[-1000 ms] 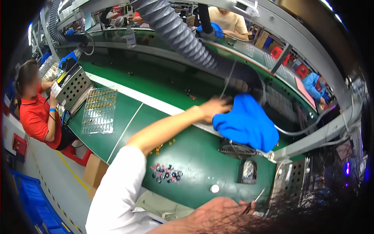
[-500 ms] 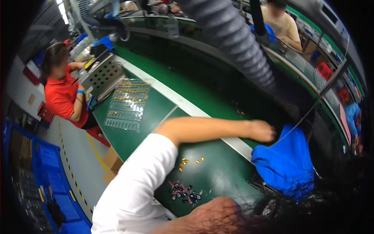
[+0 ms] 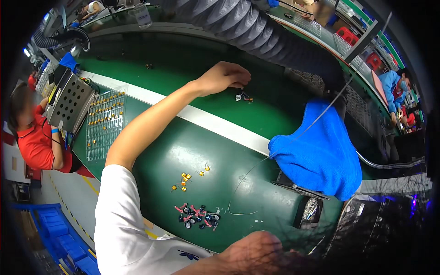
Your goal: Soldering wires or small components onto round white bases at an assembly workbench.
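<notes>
My left hand (image 3: 224,77), reached out over the green conveyor belt (image 3: 275,110), has its fingers curled down and drawn together; the fingertips partly hide one another. Just below them lies a small part (image 3: 239,97), round and silver-faced, with a dark and reddish end. My right hand (image 3: 256,247) is low in the picture, near the bench's front edge; its fingers are hidden. Between the arms on the green bench lie several small yellow parts with thin wire legs (image 3: 184,178) and a pile of small black-and-silver round parts with pink-red leads (image 3: 199,215).
A blue cloth (image 3: 321,151) drapes over something at the right, beside a black open box (image 3: 308,211). A grey ribbed duct (image 3: 247,27) hangs over the belt. Clear trays (image 3: 107,123) with yellow parts lie at left, near a person in red (image 3: 36,142).
My left hand has moved left and away from beside the blue cloth to the small part on the belt. The view has shifted too. My right hand looks much the same.
</notes>
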`<state>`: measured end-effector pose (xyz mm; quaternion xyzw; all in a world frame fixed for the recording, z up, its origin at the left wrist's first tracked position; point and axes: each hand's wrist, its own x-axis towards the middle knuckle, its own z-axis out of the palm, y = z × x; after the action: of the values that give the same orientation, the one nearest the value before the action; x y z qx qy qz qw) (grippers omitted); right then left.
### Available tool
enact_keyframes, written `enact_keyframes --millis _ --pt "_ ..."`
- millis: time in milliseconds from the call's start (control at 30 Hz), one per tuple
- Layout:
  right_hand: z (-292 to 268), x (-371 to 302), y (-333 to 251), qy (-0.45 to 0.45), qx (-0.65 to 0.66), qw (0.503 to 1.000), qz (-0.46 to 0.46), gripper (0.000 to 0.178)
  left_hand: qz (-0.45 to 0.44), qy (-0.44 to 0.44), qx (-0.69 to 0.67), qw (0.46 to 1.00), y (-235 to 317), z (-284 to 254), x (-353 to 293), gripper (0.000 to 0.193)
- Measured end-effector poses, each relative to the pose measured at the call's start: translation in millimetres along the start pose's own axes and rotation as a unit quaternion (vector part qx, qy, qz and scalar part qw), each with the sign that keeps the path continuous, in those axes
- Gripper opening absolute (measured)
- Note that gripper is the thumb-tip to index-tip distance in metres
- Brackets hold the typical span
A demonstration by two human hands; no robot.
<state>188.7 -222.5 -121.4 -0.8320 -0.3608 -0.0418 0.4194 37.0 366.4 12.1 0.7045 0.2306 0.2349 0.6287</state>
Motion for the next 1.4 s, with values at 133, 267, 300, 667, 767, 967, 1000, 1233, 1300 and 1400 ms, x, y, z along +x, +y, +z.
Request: enact_keyframes --millis 133,267,300,667,767,967,1000,1233,1300,1400 --pt "-4.0 0.0 -12.9 0.023 0.015 0.999 -0.027 0.039 0.039 0.040 0.040 0.998 12.2 -7.2 -21.7 0.026" --pt "-9.2 -4.0 -29.0 0.063 0.023 0.996 -0.053 0.039 0.122 0.064 0.289 0.947 8.5 2.2 -36.6 0.025" --pt "-12.0 -3.6 -32.8 0.074 0.024 0.995 -0.060 0.039 0.153 0.054 0.338 0.927 7.9 18.8 -35.4 0.027" --pt "-41.9 -15.8 -54.4 0.125 0.081 0.982 -0.113 0.040 0.074 0.137 0.135 0.978 -0.5 33.6 -79.3 0.031" --pt "-44.7 -13.5 -60.0 0.130 0.082 0.985 -0.076 0.040 0.082 0.104 0.242 0.961 22.5 13.0 -141.9 0.028" --pt "-46.2 -0.3 -75.3 0.091 0.224 0.967 -0.084 0.041 0.047 0.118 0.393 0.911 24.6 24.7 -229.9 0.026" --pt "-51.7 -2.4 -79.5 0.098 0.218 0.968 -0.078 0.041 0.107 0.131 0.413 0.895 22.0 37.7 -234.4 0.025" --pt "-34.3 -10.9 -109.0 0.016 0.353 0.924 -0.144 0.038 0.228 0.036 0.509 0.830 36.0 99.0 -255.9 0.026" --pt "-31.3 -11.9 -115.1 0.011 0.324 0.930 -0.175 0.037 0.213 0.010 0.534 0.818 45.0 111.3 -259.2 0.024" --pt "-35.8 -12.0 -114.6 -0.002 0.287 0.933 -0.217 0.036 0.219 -0.007 0.475 0.852 58.8 138.3 -289.5 0.023"
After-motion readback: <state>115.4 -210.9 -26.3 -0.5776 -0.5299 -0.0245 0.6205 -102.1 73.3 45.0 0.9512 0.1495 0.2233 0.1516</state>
